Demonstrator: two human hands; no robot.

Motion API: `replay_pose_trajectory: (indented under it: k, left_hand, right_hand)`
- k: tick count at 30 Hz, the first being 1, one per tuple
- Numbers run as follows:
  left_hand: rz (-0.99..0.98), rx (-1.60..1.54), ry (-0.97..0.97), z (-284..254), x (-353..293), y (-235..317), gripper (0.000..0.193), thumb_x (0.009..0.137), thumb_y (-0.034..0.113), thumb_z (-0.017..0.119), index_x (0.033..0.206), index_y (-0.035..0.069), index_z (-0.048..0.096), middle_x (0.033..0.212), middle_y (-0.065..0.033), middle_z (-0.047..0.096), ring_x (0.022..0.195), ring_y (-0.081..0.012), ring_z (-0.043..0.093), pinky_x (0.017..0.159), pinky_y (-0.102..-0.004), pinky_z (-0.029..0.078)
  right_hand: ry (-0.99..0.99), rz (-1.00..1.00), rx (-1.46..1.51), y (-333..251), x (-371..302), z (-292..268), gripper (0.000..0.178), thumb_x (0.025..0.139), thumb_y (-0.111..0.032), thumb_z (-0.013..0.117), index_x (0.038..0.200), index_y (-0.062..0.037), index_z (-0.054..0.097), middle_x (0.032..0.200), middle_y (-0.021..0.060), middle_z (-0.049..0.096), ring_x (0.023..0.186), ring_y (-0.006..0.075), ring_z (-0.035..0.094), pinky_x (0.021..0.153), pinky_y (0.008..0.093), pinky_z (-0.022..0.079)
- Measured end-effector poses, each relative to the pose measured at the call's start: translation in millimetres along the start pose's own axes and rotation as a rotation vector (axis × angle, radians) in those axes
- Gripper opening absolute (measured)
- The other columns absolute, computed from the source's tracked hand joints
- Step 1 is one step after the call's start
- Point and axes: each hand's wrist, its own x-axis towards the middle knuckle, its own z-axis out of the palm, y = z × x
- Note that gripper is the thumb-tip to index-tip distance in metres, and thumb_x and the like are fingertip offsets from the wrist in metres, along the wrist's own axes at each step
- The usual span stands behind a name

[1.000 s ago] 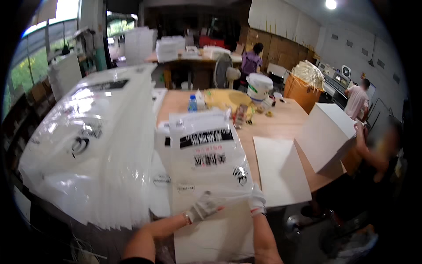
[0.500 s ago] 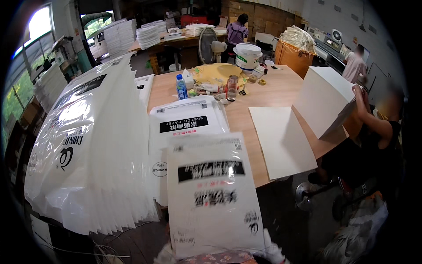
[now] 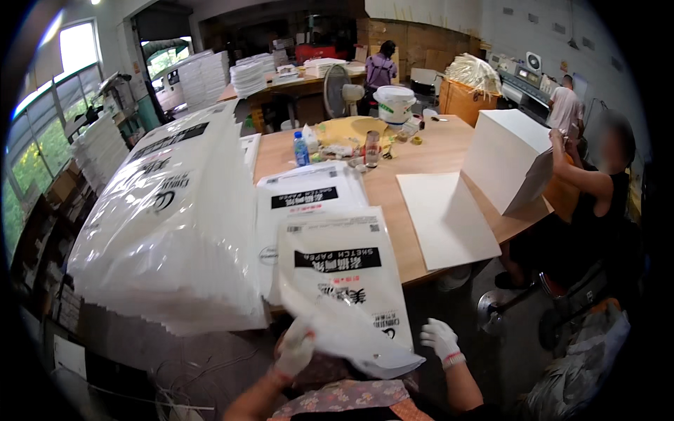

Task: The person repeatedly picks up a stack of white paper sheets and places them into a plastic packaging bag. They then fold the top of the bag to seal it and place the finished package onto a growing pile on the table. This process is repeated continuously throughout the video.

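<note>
A printed clear plastic paper bag [image 3: 337, 238] lies flat in front of me, white sheets inside and a black band across it. Its near end curls up as a loose plastic flap [image 3: 358, 337] that partly covers the print. My left hand [image 3: 296, 345], in a white glove, is closed at the left edge of this flap. Apart from the bag's right edge, my gloved right hand [image 3: 441, 340] is raised with its fingers spread, holding nothing. Beneath the bag's far end lies a stack of similar packs [image 3: 302, 184].
A large fanned pile of plastic bags [image 3: 175, 231] fills the left. On the wooden table [image 3: 414, 151] are a blue-labelled bottle [image 3: 301, 149], a glass jar [image 3: 372, 149], a white bucket [image 3: 394, 107] and a white board [image 3: 446, 217]. At right, a co-worker [image 3: 597, 175] handles a tall paper stack [image 3: 502, 161].
The bag's near end has lifted and curled into a flap. My hands have come up into view from the bag's lower corners, the right one apart from it. The view has shifted slightly.
</note>
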Motion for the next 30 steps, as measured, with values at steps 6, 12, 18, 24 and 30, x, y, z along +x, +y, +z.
replay_pose_trajectory:
  k: [6, 12, 18, 24, 30]
  left_hand:
    - [0.258, -0.055, -0.201, -44.0, 58.7, 150.9, 0.006, 0.074, 0.011, 0.058, 0.075, 0.005, 0.056, 0.079, -0.0045, 0.058, 0.055, -0.0158, 0.054, 0.05, -0.0294, 0.044]
    - [0.873, 0.255, 0.651, -201.6, 64.9, 193.4, 0.023, 0.092, 0.025, 0.049, 0.098, 0.004, 0.053, 0.101, -0.009, 0.055, 0.091, -0.0202, 0.056, 0.08, -0.0326, 0.047]
    - [0.871, -0.369, 0.877, -404.4, 120.1, 200.2, 0.013, 0.086, -0.002, 0.048, 0.097, 0.004, 0.051, 0.096, -0.0065, 0.054, 0.094, -0.0183, 0.055, 0.086, -0.0303, 0.047]
    - [0.418, 1.266, 0.829, -460.1, 50.8, 71.6, 0.028, 0.09, 0.013, 0.046, 0.112, -0.002, 0.055, 0.11, -0.015, 0.058, 0.101, -0.0284, 0.054, 0.092, -0.0372, 0.044]
    - [-0.017, 0.69, 1.148, -340.6, -71.9, -101.6, 0.031, 0.092, 0.019, 0.048, 0.116, -0.002, 0.046, 0.107, -0.0148, 0.054, 0.096, -0.0241, 0.054, 0.08, -0.0351, 0.046]
  right_hand:
    - [-0.015, -0.125, -0.412, 24.1, 10.9, 154.6, 0.034, 0.088, -0.03, 0.059, 0.11, -0.0036, 0.061, 0.088, -0.0018, 0.06, 0.069, 0.0048, 0.05, 0.055, 0.0204, 0.039]
    - [-0.714, -0.408, -0.113, -125.6, 30.7, 410.0, 0.056, 0.091, -0.01, 0.052, 0.14, 0.0038, 0.029, 0.133, 0.0115, 0.044, 0.121, 0.0182, 0.043, 0.104, 0.0278, 0.032]
    - [-0.853, -0.442, -0.518, -153.3, 72.8, 565.8, 0.036, 0.091, -0.024, 0.056, 0.122, -0.0064, 0.059, 0.081, 0.0007, 0.061, 0.062, 0.0055, 0.055, 0.049, 0.0197, 0.046]
    - [-0.973, -0.499, -0.718, -122.6, 76.8, 590.4, 0.036, 0.092, -0.027, 0.055, 0.123, -0.008, 0.058, 0.084, 0.0084, 0.064, 0.07, 0.0107, 0.061, 0.058, 0.0278, 0.053]
    - [-0.518, -0.695, -0.316, -103.3, 158.7, 382.1, 0.042, 0.094, -0.022, 0.055, 0.13, -0.0016, 0.048, 0.111, 0.0084, 0.061, 0.087, 0.0145, 0.063, 0.079, 0.0273, 0.052]
